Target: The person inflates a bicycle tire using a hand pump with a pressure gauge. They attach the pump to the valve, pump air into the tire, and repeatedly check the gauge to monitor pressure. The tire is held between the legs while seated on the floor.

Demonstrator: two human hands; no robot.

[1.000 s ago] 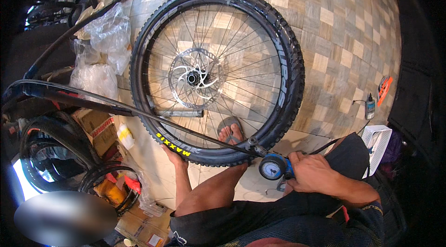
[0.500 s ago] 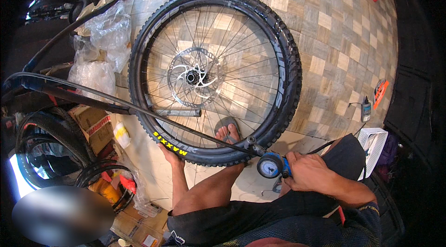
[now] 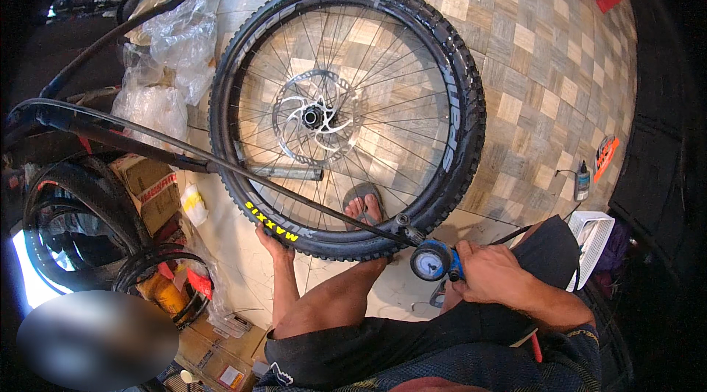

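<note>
Clear plastic bags [image 3: 173, 46], cardboard box [image 3: 151, 189], white basket [image 3: 593, 245] nearby.

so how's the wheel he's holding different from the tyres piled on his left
The wheel stands upright on the floor, steadied by the left hand, while the tyres lie heaped among boxes. The wheel is complete, with spokes, hub and brake disc; the heaped tyres look like bare loops. The wheel has a hose running to its rim from the gauge in the right hand; the heap has nothing attached. Both are black, knobbly rubber.

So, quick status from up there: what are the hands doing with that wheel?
Left hand steadies the tyre. Right hand grips the inflator gauge. Black hose crosses the spokes.
</note>
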